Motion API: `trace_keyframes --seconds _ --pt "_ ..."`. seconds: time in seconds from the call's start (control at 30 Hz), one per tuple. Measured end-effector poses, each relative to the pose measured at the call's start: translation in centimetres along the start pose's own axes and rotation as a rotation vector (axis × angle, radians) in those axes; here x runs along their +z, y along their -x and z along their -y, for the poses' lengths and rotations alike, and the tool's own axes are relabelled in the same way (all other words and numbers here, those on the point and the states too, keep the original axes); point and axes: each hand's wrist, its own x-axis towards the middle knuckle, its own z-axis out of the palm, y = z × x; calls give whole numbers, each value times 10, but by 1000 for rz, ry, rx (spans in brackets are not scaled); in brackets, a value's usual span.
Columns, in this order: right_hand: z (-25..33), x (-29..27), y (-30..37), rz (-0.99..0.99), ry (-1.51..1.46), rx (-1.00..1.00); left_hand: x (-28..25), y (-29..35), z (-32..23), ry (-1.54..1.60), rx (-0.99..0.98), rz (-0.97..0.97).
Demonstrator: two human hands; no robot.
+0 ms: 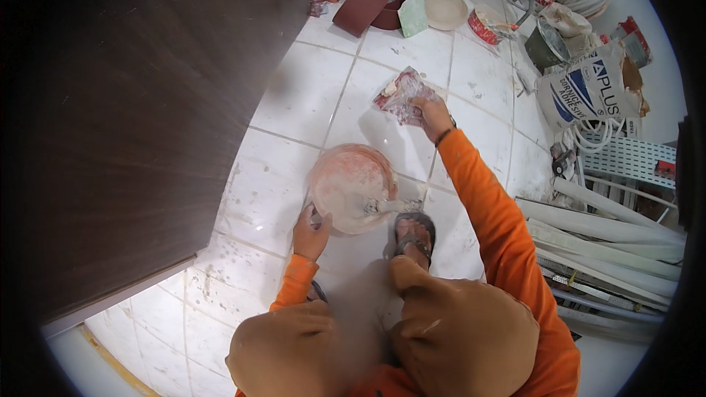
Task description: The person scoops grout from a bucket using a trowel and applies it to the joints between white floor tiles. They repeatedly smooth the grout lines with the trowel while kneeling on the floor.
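Note:
A round reddish basin (pixel 351 153) sits on the tiled floor in front of me, its inside coated with pale plaster-like residue. My left hand (pixel 312 232) grips its near left rim. A mixture-crusted tool (pixel 397 206) leans across the basin's right rim, its lower end inside; its exact kind is unclear. Farther out, my right hand (pixel 432 115) pinches a crumpled clear plastic bag (pixel 404 95) with reddish and pale contents, held beyond the basin and to its right. What exactly fills the bag cannot be made out.
A dark brown wooden panel (pixel 147 117) rises on the left. Sandpaper rolls (pixel 360 9), a cream bowl (pixel 446 11) and a red tub (pixel 485 26) lie at the back. A white adhesive sack (pixel 588 88) and long white strips (pixel 603 242) line the right. My sandalled foot (pixel 413 237) is beside the basin.

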Motion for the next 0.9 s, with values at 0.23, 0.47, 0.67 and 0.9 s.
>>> trace_keyframes --seconds 0.23,0.47,0.67,0.9 --pt "32 27 -119 42 742 -179 -28 5 -1 349 -168 1" --pt "64 87 -196 179 1615 -483 -135 111 -11 514 -268 -217" --pt "60 116 -220 374 1911 -554 -178 213 28 600 -460 -740" --pt "-33 128 -188 402 2069 -563 -172 223 42 712 -488 -990"
